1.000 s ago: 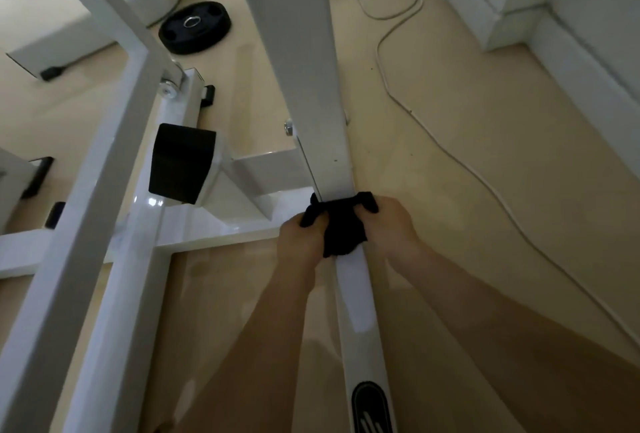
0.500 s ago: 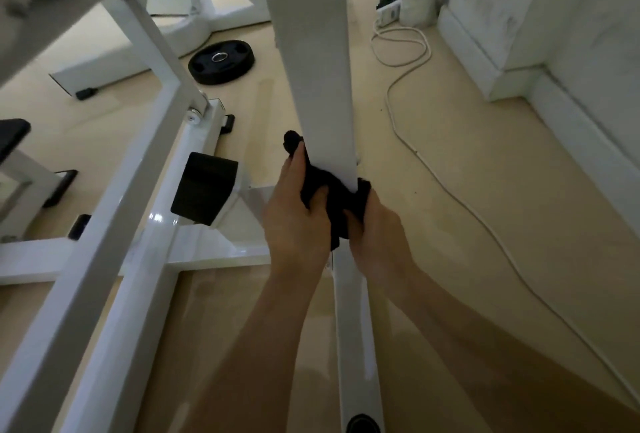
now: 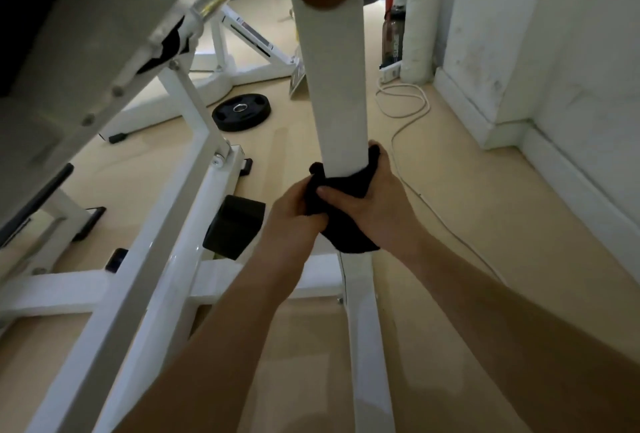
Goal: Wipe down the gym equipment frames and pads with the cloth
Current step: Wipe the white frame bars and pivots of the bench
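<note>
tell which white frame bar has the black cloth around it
The wide white upright post in the centre: left hand and right hand grip the black cloth around it. The slanted bars on the left are bare.

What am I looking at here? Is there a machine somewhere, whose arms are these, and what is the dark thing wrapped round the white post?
There is no robot here. These are a person's two bare arms, filmed by one wide-angle camera worn on the head, which looks forward and down. The left hand and the right hand both grip a black cloth. The cloth is wrapped round a white upright post of a gym frame, which is how the person wipes it. On the beige floor lie a black weight plate, beyond the frame, and a white cable, looped near the wall and trailing towards the camera. A black block is mounted on the frame just left of the hands.
</note>
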`<move>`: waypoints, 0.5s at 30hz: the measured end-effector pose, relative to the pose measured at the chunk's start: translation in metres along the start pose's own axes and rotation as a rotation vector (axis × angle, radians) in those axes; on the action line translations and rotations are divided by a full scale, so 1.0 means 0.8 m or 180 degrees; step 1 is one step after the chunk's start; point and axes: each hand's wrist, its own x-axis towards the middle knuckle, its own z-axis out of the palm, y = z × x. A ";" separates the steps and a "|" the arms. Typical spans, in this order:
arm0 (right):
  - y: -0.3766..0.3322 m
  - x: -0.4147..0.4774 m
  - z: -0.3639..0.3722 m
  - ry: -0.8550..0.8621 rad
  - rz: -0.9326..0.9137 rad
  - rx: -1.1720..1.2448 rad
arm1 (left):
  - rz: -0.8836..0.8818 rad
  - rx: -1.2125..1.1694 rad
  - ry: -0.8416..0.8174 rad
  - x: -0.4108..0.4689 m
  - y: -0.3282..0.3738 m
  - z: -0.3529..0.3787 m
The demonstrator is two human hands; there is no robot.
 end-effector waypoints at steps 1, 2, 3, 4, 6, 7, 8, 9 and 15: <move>0.006 0.008 -0.008 -0.0256 0.0090 0.0137 | -0.0089 -0.0080 -0.0045 0.000 -0.002 0.002; 0.010 0.017 -0.015 -0.0470 0.0134 0.0153 | -0.0131 -0.0039 -0.0103 -0.001 -0.003 0.001; 0.010 0.022 -0.021 -0.0629 0.0130 0.0094 | -0.0125 0.0117 -0.0182 0.000 -0.004 -0.001; 0.007 0.024 -0.025 -0.0695 0.0083 0.0009 | -0.0096 0.0335 -0.0283 0.001 -0.002 -0.004; -0.007 0.020 -0.023 -0.0387 -0.0079 -0.0035 | -0.0006 0.0728 -0.0397 0.008 0.010 -0.010; -0.019 0.015 -0.016 -0.0009 -0.0189 0.0024 | 0.0097 0.0843 -0.0372 0.012 0.019 -0.012; -0.031 0.010 -0.005 0.0410 -0.0341 0.0088 | 0.0256 0.0927 -0.0282 0.015 0.029 -0.014; -0.044 0.006 0.005 0.0805 -0.0507 0.0118 | 0.0468 0.0987 -0.0149 0.017 0.040 -0.014; -0.082 0.054 -0.039 0.0171 -0.0474 0.0984 | 0.1595 0.0735 0.0251 0.019 0.094 -0.016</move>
